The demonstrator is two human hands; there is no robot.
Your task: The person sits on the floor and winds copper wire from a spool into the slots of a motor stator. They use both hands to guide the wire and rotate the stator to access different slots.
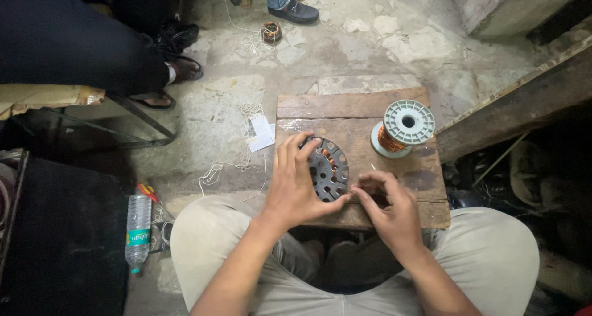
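A round grey metal stator [329, 168] with slots and some copper winding lies on a worn wooden board [351, 115] in front of my knees. My left hand [297, 180] rests over its left side, fingers spread on the rim. To the right of the stator, my right hand [387, 206] has its fingertips pinched together, apparently on a thin wire too fine to make out. A pale plastic spool of copper wire [402, 130] stands on the board behind my right hand.
A plastic water bottle [137, 229] lies on the floor at left beside red-handled scissors [148, 192]. Loose white string [237, 159] and paper scraps litter the concrete. Another person's legs and sandals [161, 85] are at upper left, a shoe [297, 11] at top. A wooden beam [518, 100] runs right.
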